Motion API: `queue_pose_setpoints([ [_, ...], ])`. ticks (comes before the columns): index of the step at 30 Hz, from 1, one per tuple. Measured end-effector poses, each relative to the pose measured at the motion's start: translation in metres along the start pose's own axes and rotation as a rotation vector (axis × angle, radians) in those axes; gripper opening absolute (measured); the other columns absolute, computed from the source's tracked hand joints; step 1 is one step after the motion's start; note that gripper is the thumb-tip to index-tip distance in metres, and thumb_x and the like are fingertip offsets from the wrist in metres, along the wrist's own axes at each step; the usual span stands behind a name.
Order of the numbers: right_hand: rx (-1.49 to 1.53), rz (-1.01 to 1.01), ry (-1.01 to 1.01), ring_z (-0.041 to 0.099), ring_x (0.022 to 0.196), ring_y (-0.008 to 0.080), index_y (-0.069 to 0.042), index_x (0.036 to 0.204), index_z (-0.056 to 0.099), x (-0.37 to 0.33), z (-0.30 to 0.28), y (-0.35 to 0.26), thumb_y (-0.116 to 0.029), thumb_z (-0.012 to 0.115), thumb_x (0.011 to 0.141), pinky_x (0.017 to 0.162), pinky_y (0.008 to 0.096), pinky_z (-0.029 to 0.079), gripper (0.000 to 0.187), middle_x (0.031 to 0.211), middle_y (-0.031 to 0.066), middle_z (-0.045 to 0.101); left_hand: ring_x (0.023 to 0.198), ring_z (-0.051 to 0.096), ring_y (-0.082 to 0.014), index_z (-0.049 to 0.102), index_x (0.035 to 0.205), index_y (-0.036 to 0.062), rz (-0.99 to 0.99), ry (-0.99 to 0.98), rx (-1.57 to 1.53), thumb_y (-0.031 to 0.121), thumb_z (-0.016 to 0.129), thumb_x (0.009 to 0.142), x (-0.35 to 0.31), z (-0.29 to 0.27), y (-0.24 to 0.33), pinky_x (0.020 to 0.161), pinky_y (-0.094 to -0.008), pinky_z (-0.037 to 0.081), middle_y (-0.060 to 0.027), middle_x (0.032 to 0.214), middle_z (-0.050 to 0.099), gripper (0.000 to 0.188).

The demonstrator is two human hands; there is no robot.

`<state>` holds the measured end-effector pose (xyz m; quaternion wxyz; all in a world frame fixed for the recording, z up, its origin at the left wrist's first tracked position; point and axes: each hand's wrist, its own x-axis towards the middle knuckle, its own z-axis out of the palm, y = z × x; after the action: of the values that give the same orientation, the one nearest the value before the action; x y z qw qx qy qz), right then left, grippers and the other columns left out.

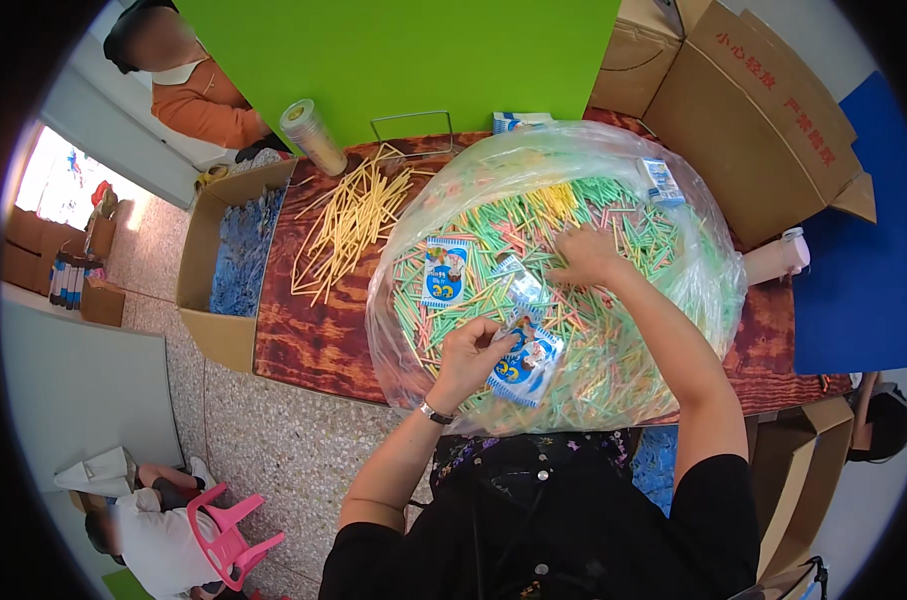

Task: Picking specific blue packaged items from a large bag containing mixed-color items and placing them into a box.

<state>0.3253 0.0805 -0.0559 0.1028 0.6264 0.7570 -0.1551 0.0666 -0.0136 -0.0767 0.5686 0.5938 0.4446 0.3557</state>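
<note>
The left hand (476,358) pinches a lettered blue-and-white packet (529,368) over a clear plastic bag (708,290) of pastel sticks (483,225). Beyond it, the right hand (585,256), fingers half-spread, touches the sticks; any grip is hidden. Left of the fingers, a carton (221,335) holds blue packaging (243,245).

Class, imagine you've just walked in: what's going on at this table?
A person's left hand holds a blue-and-white packet, while the right hand is down among short, multicoloured sticks in a large clear plastic bag on the table. Whether that hand grips any sticks is hard to tell. Another packet lies on the sticks; longer yellow sticks lie loose left of the bag.
</note>
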Motion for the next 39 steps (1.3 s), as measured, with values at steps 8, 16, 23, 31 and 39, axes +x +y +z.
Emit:
queue_pose_setpoints([
  [8,-0.202,-0.017,-0.010,0.057,0.109,0.0361,-0.013,0.117,0.061,0.024,-0.003,-0.027,-0.040,0.067,0.072,0.094,0.0632,0.037,0.052,0.107,0.0160,0.064,0.065,0.050,-0.0021,0.060,0.079,0.0031,-0.020,0.008,0.089,0.012,0.072,0.084,0.001,-0.017,0.010,0.057,-0.0214,0.042,0.0046,0.071,0.056,0.015],
  [16,-0.229,0.008,0.033,0.054,0.116,0.0372,-0.003,0.107,0.067,-0.003,0.036,-0.022,-0.035,0.054,0.082,0.101,0.0583,0.036,0.042,0.119,0.0215,0.061,0.058,0.048,-0.0081,0.061,0.082,0.0020,0.166,0.059,0.134,0.021,0.072,0.083,-0.014,0.002,0.016,0.055,-0.0277,0.043,-0.0028,0.063,0.053,0.022],
  [23,-0.188,-0.073,-0.016,0.065,0.090,0.0378,0.000,0.108,0.064,-0.008,0.036,0.003,-0.047,0.048,0.090,0.082,0.0481,0.051,0.053,0.098,0.0227,0.067,0.063,0.054,-0.0092,0.063,0.084,0.0044,0.169,0.011,0.071,0.021,0.070,0.084,-0.012,0.002,0.005,0.061,-0.0272,0.046,-0.0024,0.069,0.059,0.018],
  [31,0.452,-0.072,0.282,0.062,0.084,0.0375,-0.001,0.099,0.058,0.009,0.008,0.026,-0.034,0.055,0.092,0.075,0.0447,0.047,0.034,0.089,0.0208,0.066,0.064,0.048,-0.0026,0.062,0.081,0.0033,-0.046,0.066,-0.066,0.012,0.071,0.084,0.009,-0.020,0.010,0.057,-0.0206,0.040,0.0038,0.070,0.057,0.013],
  [39,0.705,-0.069,0.187,0.054,0.087,0.0171,0.000,0.107,0.054,-0.026,0.013,0.055,-0.027,0.048,0.100,0.078,0.0342,0.044,0.029,0.092,0.0102,0.061,0.066,0.048,-0.0012,0.058,0.077,0.0056,-0.022,-0.009,-0.055,0.008,0.068,0.088,0.039,0.008,0.017,0.057,-0.0193,0.038,0.0049,0.074,0.058,0.014],
])
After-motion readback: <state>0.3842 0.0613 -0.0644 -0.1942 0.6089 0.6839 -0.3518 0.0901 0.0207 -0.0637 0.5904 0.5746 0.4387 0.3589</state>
